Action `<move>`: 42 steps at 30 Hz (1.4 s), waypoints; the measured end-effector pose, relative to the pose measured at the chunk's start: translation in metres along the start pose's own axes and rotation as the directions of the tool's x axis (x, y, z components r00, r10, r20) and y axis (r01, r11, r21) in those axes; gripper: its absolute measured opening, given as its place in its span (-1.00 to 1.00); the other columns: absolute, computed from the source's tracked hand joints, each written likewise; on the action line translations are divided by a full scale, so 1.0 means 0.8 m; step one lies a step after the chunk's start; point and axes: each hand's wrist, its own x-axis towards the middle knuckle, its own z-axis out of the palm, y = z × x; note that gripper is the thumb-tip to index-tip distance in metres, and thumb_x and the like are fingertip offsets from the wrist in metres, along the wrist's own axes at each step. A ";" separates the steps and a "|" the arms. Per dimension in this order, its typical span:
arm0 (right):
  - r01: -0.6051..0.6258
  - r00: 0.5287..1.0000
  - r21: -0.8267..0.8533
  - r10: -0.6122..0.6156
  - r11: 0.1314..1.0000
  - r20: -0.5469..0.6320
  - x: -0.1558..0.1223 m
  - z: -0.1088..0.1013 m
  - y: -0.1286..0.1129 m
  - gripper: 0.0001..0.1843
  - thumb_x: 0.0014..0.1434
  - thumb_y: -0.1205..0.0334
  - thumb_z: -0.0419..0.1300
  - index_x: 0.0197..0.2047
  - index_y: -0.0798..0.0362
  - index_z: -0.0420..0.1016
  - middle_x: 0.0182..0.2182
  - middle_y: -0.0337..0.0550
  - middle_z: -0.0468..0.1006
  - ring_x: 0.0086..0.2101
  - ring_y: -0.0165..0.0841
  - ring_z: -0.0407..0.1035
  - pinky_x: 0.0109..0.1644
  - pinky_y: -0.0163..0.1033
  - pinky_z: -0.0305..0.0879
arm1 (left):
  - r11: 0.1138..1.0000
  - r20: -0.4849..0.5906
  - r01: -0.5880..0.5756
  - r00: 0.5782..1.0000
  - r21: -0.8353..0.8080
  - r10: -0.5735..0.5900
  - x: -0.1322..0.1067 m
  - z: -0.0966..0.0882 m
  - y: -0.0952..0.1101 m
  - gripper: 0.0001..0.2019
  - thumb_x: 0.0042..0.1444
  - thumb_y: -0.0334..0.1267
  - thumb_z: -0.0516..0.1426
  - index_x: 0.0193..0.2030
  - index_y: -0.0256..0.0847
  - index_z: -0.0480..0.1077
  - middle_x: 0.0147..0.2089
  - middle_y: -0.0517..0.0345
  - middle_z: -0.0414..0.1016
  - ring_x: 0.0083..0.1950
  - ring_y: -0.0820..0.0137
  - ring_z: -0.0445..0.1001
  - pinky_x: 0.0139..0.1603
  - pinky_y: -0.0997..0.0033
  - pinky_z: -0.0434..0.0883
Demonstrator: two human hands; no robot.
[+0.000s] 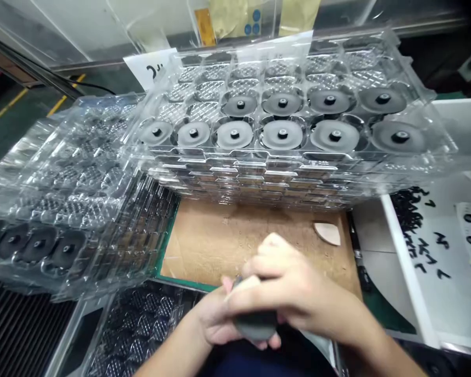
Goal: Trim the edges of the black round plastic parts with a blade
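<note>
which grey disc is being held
The grey disc low in the view, with the left hand beneath and the right hand over it; the other discs sit in clear trays.

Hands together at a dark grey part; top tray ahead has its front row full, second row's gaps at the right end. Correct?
One slip: the head view shows the second row's gaps at the left end of the top tray. Hands together, left and right, at the dark grey part: correct.
</note>
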 end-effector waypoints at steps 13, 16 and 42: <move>-0.718 0.608 0.092 0.686 0.690 -0.400 -0.132 0.122 0.071 -0.63 0.25 0.19 0.00 0.08 0.01 0.40 0.00 0.06 0.32 -0.27 -0.30 0.40 -0.24 -0.13 0.40 | 0.941 0.158 0.118 0.985 -0.317 -0.071 0.001 0.001 -0.005 -0.38 -0.23 0.04 0.31 -0.02 -0.25 0.45 -0.11 -0.03 0.59 -0.11 0.18 0.57 -0.16 0.36 0.51; -0.718 0.516 0.178 0.687 0.673 -0.512 -0.139 0.129 0.049 -0.64 0.27 0.20 -0.03 0.07 0.06 0.38 0.00 0.13 0.32 -0.31 -0.31 0.40 -0.31 -0.14 0.41 | 0.946 0.175 0.115 0.983 -0.304 -0.063 -0.006 0.004 -0.011 -0.37 -0.23 0.07 0.30 -0.02 -0.25 0.44 -0.11 -0.05 0.59 -0.12 0.17 0.58 -0.18 0.35 0.51; -0.417 0.711 0.606 0.659 0.677 -0.246 -0.118 0.097 -0.121 -0.89 0.12 0.22 0.26 -0.24 -0.03 0.57 -0.41 -0.21 0.56 -0.36 -0.38 0.42 -0.23 -0.27 0.36 | 0.202 0.347 -0.524 0.760 0.827 0.550 -0.103 0.005 -0.048 0.05 -0.11 -0.40 0.31 0.38 0.02 -0.29 0.03 0.00 0.45 0.05 0.22 0.42 0.12 0.24 0.28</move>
